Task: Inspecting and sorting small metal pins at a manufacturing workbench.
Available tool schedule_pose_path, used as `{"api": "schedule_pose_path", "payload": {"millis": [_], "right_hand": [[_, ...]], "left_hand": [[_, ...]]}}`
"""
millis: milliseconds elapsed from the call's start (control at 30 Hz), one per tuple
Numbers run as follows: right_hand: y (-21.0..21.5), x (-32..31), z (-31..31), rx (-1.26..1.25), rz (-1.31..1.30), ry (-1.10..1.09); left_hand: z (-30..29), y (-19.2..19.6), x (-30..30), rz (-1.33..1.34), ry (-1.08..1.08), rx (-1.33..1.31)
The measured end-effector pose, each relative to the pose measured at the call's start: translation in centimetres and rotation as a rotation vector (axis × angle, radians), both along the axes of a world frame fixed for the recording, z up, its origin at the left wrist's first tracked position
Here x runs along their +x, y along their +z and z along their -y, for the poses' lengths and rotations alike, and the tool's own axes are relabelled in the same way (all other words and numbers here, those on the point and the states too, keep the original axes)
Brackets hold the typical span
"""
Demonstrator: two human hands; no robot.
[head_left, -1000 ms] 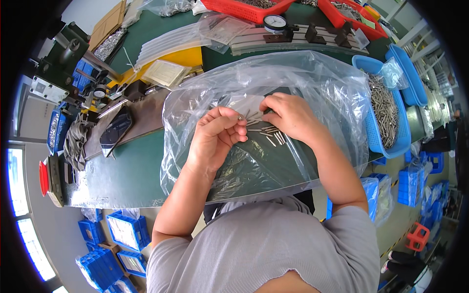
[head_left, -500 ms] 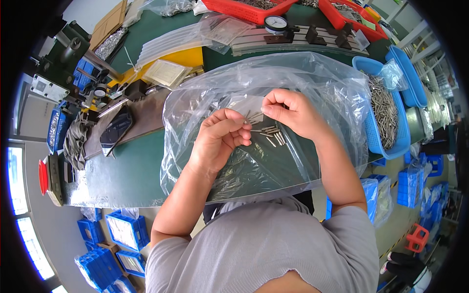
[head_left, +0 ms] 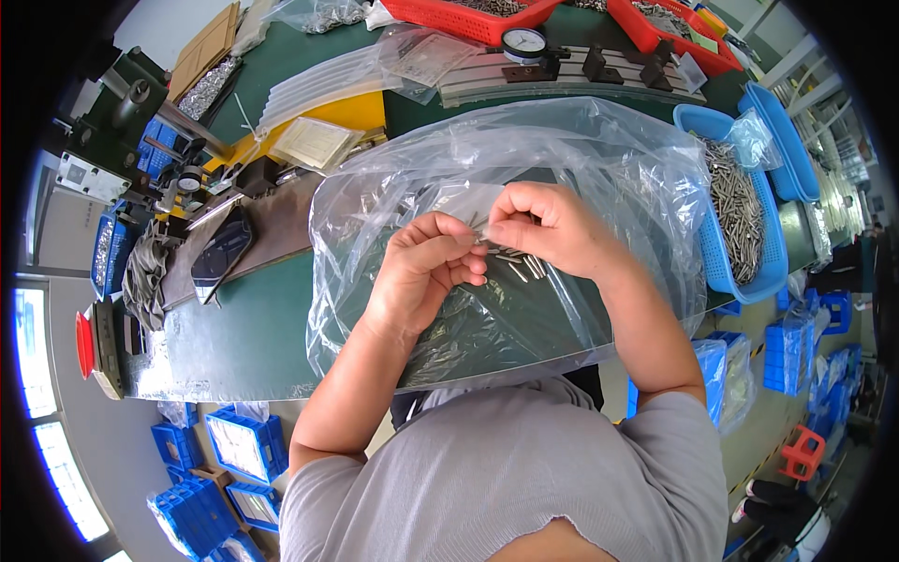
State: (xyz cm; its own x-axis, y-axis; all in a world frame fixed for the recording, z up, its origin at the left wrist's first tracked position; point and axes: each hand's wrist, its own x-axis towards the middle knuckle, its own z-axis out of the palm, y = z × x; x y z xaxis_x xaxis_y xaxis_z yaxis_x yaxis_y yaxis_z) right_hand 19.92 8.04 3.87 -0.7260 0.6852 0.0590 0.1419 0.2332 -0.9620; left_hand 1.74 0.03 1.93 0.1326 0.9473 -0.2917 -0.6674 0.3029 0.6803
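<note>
Over a clear plastic bag (head_left: 375,225) spread on the green table, both my hands meet at the fingertips. My left hand (head_left: 419,267) is closed in a pinch of thumb and forefinger on a small metal pin (head_left: 480,234), mostly covered by the fingers. My right hand (head_left: 548,228) is closed too, thumb against forefinger, its tips at the pin's other end; whether it holds a piece of its own is hidden. Beneath the hands, several loose metal pins (head_left: 534,268) lie on the plastic, partly screened by my right hand.
At the right stands a blue basket (head_left: 779,264) heaped with metal pins (head_left: 738,211). Red baskets (head_left: 487,28) and a dial gauge (head_left: 523,43) on a rail are at the back. A machine stand (head_left: 140,94) and a dark cloth (head_left: 143,281) occupy the left.
My right hand has moved left and slightly down, so its fingertips now meet those of my left hand. The left hand stays nearly in place. Loose pins are more covered.
</note>
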Motion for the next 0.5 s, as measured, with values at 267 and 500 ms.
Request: {"api": "schedule_pose_path", "payload": {"millis": [267, 500], "right_hand": [[0.0, -0.3, -0.1, -0.116, -0.021, 0.050], [1.7, 2.0, -0.3, 0.129, -0.024, -0.119]], "left_hand": [[-0.3, -0.1, 0.5, 0.011, 0.008, 0.017], [0.2, -0.3, 0.2, -0.042, 0.073, 0.024]]}}
